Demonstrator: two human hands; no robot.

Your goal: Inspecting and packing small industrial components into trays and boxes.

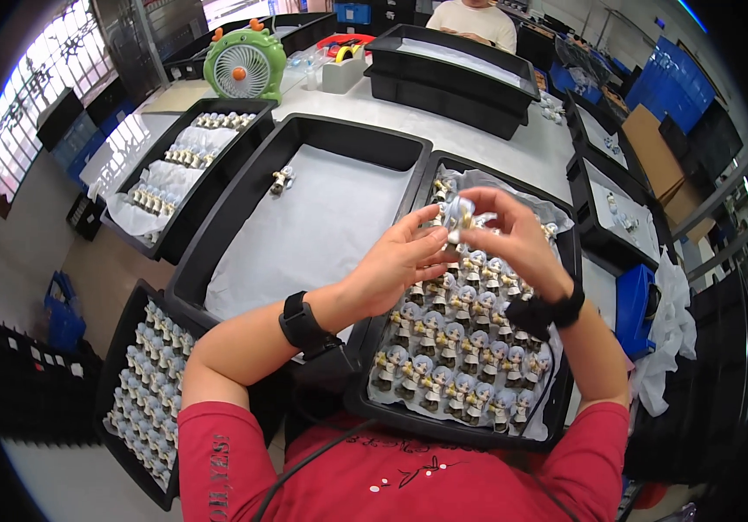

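Between my two hands, above the right-hand black tray (576, 261), is a small figurine (458, 216) with pale blue-grey hair. My left hand (400, 261) has its thumb and fingers on the figurine's left side. From the other side my right hand (513, 239) pinches it with thumb and curled fingers. Beneath them the tray holds rows of like figurines (450, 341), upright on white lining. To the left, a larger black tray (352, 127) lined with white sheet (304, 235) has a single figurine (282, 180) near its far left corner.
More figurine-filled trays stand at the left (257, 122) and lower left (113, 365). A green fan (243, 70), a tape dispenser (343, 71) and stacked black bins (444, 91) are at the back. Further trays (604, 204) line the right. A person (478, 24) sits across the table.
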